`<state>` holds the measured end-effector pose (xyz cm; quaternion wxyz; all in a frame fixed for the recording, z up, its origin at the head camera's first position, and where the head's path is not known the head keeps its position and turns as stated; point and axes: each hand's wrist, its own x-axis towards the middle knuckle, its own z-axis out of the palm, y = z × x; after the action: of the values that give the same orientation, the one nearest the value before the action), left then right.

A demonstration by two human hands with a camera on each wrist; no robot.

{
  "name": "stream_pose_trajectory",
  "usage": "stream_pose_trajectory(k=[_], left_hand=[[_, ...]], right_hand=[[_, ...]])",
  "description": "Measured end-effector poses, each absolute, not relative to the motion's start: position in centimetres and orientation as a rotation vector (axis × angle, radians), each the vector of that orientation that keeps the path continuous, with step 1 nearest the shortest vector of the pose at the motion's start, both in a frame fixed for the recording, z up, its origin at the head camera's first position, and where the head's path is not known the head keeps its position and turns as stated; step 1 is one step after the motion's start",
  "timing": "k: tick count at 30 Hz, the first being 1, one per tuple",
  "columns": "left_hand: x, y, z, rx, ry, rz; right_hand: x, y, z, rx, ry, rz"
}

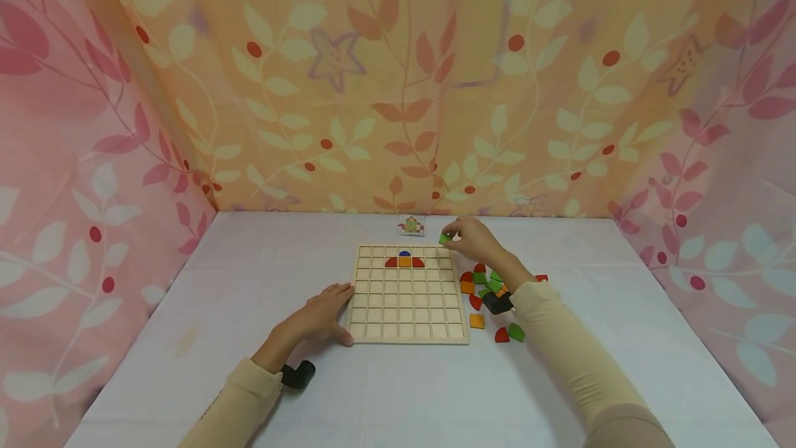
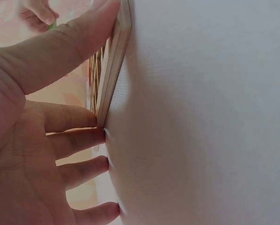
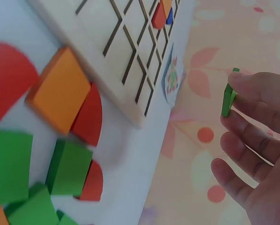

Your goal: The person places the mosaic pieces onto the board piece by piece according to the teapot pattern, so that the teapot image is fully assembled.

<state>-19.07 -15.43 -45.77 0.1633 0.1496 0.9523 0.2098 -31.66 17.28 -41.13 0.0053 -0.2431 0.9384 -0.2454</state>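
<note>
Between the thumb and fingertips of my right hand (image 1: 475,239) a small green tile (image 1: 445,238) is pinched, lifted near the board's far right corner. The right wrist view shows that green tile (image 3: 229,93) nearly edge-on, the other fingers loosely bent. My left hand (image 1: 322,315) rests at the left side of the wooden grid board (image 1: 404,314), fingers spread. Its thumb (image 2: 79,40) lies along the board's near corner, and the fingertips touch the cloth. In the board's far rows sit an orange square (image 1: 405,262), a red piece on each side of it and a blue half-round piece (image 1: 405,254).
Right of the board lie loose red, green and orange tiles, among them an orange square (image 1: 477,321) and a green quarter-round (image 1: 516,332). A small pattern card (image 1: 411,225) lies beyond the board. Floral curtains (image 1: 398,88) enclose the white-covered table (image 1: 398,393).
</note>
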Motion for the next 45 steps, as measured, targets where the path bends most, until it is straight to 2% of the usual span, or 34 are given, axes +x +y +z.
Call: stream_pose_trajectory(k=[20,29,45], left_hand=[[-19.1,-15.5,-46.1,0.417,2.719,0.601],[-19.1,-15.5,-46.1,0.408,2.717,0.613],[-19.1,-15.3,-46.0,0.386,2.718,0.609]], right_hand=[[-31.4,12.9,-42.2,-0.835,2.872,-0.706],[-31.2,11.4,-42.7,-0.977,2.886,-0.640],[-30.7,9.1,-43.3,-0.977,2.832,-0.648]])
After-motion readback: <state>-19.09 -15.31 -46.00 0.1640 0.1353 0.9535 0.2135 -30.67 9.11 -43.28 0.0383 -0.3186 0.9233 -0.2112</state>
